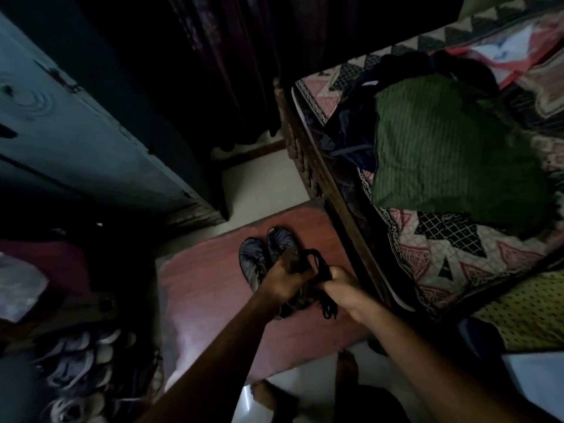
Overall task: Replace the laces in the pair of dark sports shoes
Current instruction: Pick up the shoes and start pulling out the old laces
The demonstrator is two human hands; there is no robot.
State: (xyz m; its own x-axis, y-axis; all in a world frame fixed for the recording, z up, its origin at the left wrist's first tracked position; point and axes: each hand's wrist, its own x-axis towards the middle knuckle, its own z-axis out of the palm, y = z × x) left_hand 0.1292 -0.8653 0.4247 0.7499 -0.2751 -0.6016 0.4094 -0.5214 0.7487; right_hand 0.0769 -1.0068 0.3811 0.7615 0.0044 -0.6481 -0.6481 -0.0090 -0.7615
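both hands (308, 285) hide the shoes' (265, 257) heels and laces (323, 270).

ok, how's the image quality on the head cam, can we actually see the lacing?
Head view: dim overall, the upper left nearly black; wide-angle bending at the bed edge. The shoes and black laces are dark on the reddish table, with eyelets unreadable. Left hand and right hand are lit but soft; a pale glare patch shows on the table's near left.

A low reddish-brown table (207, 288) stands on the pale floor (262, 184) beside the bed; the dark shoes (259, 254) rest directly on it.
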